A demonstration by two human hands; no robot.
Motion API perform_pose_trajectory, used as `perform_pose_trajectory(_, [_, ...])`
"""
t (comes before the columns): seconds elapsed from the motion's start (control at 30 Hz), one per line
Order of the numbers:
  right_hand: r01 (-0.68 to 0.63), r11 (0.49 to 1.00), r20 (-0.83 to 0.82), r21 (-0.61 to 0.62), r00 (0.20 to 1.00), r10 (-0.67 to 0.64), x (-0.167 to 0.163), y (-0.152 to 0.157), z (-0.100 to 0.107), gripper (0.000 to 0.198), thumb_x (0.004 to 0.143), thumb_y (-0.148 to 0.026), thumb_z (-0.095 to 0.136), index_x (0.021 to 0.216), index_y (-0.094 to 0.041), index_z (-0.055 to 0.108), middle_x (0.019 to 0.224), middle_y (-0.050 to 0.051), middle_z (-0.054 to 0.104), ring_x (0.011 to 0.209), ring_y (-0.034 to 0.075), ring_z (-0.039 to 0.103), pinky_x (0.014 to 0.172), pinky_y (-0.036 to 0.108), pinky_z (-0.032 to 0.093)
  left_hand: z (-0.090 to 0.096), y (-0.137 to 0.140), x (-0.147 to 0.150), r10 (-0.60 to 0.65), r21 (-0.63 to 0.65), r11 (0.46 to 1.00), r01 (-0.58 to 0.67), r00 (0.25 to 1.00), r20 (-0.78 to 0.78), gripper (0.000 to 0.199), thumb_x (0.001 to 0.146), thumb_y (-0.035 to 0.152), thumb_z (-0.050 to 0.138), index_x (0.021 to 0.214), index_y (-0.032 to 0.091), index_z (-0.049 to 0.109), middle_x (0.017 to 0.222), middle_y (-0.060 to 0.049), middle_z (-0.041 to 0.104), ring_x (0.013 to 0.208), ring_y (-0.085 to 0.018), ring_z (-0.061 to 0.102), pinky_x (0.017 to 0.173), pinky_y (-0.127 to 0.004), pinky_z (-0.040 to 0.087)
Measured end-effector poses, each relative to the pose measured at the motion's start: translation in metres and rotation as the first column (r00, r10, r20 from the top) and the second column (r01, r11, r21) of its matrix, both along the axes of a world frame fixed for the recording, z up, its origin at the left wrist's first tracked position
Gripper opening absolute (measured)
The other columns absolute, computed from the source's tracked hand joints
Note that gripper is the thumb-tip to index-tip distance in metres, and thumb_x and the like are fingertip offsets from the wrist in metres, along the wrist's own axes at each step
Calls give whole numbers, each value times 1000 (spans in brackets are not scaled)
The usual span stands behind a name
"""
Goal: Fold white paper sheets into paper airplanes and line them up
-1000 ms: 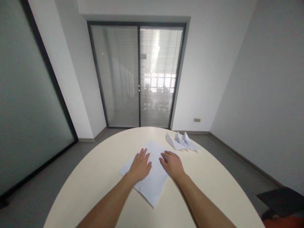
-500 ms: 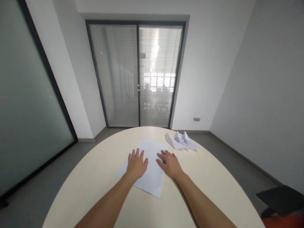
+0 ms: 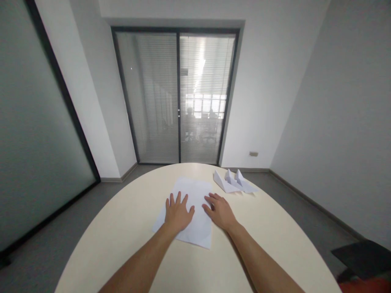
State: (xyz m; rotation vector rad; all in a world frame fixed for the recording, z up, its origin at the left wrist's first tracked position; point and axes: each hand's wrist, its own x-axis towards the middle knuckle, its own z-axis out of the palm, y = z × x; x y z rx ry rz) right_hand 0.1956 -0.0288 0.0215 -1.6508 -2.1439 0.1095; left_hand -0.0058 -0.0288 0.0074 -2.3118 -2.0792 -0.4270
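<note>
White paper sheet (image 3: 198,217), one, flat on a round, cream-coloured counter (image 3: 122,228); dial centred on the sheet, twelve being toward the glass doors (image 3: 200,97). Long axis: by my reading roughly twelve to six, near end swung a little toward seven. Left hand (image 3: 177,214): palm down upon the sheet's nine o'clock half, fingers fanned wide, nothing grasped. Right hand (image 3: 220,211): across the sheet's edge at three o'clock, fingers loosely bent, thumb apart, nothing held; whether its tips press the paper I cannot tell from here. Nearer hand: the left, lying more fully on the sheet. Folded paper pieces (image 3: 229,186), three peaks showing: at about one o'clock, just beyond the right hand, limiting room that way. Counter top stretches widely toward nine and four; rim curves near past twelve.
</note>
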Motion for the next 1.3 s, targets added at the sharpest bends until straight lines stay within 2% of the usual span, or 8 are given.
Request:
perform_pose_trajectory(0.17, [118, 993, 9, -15, 993, -118, -3, -3, -2, 57, 90, -54, 53, 137, -20, 59, 149, 17, 47, 141, 35, 37, 113, 53, 28, -1, 2, -1, 123, -9, 992, -123, 992, 9, 67, 92, 55, 39, 149, 19, 43, 159, -14, 32, 145, -47, 18, 115, -63, 14])
perform_pose_trajectory(0.33, [15, 1000, -79, 8, 997, -15, -2, -1, -1, 52, 91, -47, 54, 134, -18, 60, 135, 13, 62, 132, 30, 48, 111, 45, 33, -1, 4, -2, 179, -35, 983, -179, 984, 9, 68, 92, 54, 37, 149, 17, 42, 159, -15, 30, 145, -47, 17, 115, -65, 14])
perform_pose_trajectory(0.53, [-59, 996, -157, 65, 985, 69, 0, 0, 1, 43, 90, -36, 56, 126, -15, 66, 121, 12, 69, 114, 24, 61, 104, 35, 40, -3, 5, -2, 144, -39, 989, -143, 990, 4, 66, 94, 52, 35, 149, 16, 41, 160, -14, 29, 147, -40, 18, 116, -62, 15])
perform_pose_trajectory(0.77, [-36, 999, -173, 25, 984, 40, -2, -2, 4, 38, 89, -35, 57, 121, -18, 69, 120, 9, 69, 113, 24, 60, 103, 34, 40, -3, 6, -3, 115, -32, 993, -115, 993, 12, 65, 95, 50, 35, 148, 13, 40, 158, -16, 31, 148, -38, 20, 117, -61, 16])
perform_pose_trajectory(0.87, [-9, 1000, -159, 12, 987, 10, -1, 0, 3, 34, 89, -35, 56, 114, -19, 73, 116, 9, 70, 110, 24, 61, 101, 33, 41, -3, 6, -3, 114, -31, 993, -114, 993, 10, 65, 95, 50, 35, 148, 13, 40, 159, -16, 30, 148, -38, 20, 117, -61, 16])
perform_pose_trajectory(1.1, [-28, 999, -163, 31, 986, 33, -1, 4, -2, 26, 88, -33, 58, 98, -19, 77, 109, 9, 71, 105, 22, 61, 96, 31, 42, -4, 4, -3, 105, 8, 994, -105, 994, -1, 64, 95, 49, 35, 148, 14, 41, 157, -15, 34, 146, -39, 24, 116, -60, 20])
perform_pose_trajectory(1.2, [-23, 999, -166, 45, 986, 30, -2, 3, -2, 25, 87, -34, 61, 99, -18, 75, 107, 10, 71, 104, 22, 62, 96, 31, 43, -3, 3, -2, 86, 24, 996, -86, 996, -5, 64, 96, 48, 34, 148, 13, 40, 156, -14, 36, 145, -39, 26, 115, -60, 21])
perform_pose_trajectory(1.3, [-44, 998, -132, 53, 990, 51, -3, 1, -2, 39, 85, -43, 65, 114, -17, 72, 124, 13, 66, 117, 25, 57, 105, 36, 39, -1, 2, -2, 67, 26, 997, -67, 998, -3, 64, 96, 49, 34, 148, 13, 40, 156, -14, 36, 145, -38, 27, 115, -60, 21])
